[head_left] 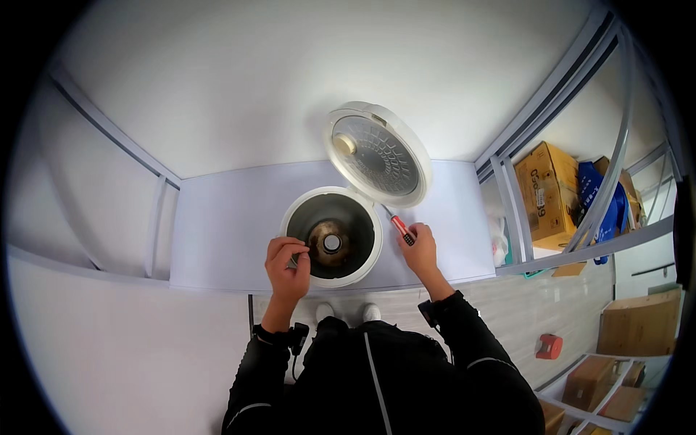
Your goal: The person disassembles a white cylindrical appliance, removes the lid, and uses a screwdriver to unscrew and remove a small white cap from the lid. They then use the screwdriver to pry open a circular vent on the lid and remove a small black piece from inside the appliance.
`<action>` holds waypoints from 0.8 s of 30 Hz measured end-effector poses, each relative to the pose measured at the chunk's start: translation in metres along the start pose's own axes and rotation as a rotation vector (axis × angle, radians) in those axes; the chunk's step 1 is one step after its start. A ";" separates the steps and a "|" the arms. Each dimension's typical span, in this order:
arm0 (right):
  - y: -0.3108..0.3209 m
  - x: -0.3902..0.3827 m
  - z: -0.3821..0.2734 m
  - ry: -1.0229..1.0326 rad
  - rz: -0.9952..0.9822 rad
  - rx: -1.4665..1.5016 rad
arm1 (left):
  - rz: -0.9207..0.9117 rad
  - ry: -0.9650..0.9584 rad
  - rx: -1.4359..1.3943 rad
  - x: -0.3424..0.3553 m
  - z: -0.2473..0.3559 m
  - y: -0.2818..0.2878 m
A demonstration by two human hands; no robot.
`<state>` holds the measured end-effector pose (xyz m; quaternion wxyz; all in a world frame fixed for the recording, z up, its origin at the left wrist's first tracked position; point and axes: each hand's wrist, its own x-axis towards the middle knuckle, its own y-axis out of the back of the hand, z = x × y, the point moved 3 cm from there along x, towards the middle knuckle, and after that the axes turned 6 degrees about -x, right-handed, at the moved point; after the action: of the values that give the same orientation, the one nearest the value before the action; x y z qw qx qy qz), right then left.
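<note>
The rice cooker (378,235) stands on the worktop (217,232) at the middle of the frame, its white lid (377,156) tipped open toward the upper centre. No inner pot sits in it: the brown-stained heating plate (319,235) shows at the bottom of the dark well, with a pale round button (331,243) at its centre.

The two hands are apart. The right hand (420,250), right of centre, is closed around the black end of a red-handled screwdriver (398,224), whose shaft points up and left toward the place where lid and body meet. Whether the tip touches anything there is too small to tell. The left hand (284,268) is at the cooker's left rim with its fingers curled; I cannot tell whether it grips the rim or pinches some small part.

For good control, the shaft should line up squarely with whatever the tip is meant to bear on, as a slanted blade would likely slip and scratch the white plastic. A firm left hand on the rim should stop the body turning under any twist. The lid, leaning back unsupported by either hand, could swing if pushed, so light, steady pressure seems wiser than a sudden shove.
</note>
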<state>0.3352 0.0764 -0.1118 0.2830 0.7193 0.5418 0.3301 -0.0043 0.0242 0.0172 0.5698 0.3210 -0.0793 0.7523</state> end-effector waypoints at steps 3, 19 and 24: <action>-0.002 -0.004 -0.008 0.036 -0.152 -0.144 | 0.021 0.016 0.076 -0.011 0.010 -0.003; 0.044 0.021 -0.042 0.241 -0.245 -0.352 | 0.182 -0.051 0.254 -0.039 0.045 -0.063; 0.110 0.064 -0.087 0.372 0.063 0.233 | 0.214 -0.052 0.216 -0.040 0.046 -0.063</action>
<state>0.3445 0.1147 0.0371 0.0830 0.6904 0.5965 0.4008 0.0772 -0.0093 0.0142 0.4462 0.3895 -0.0462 0.8044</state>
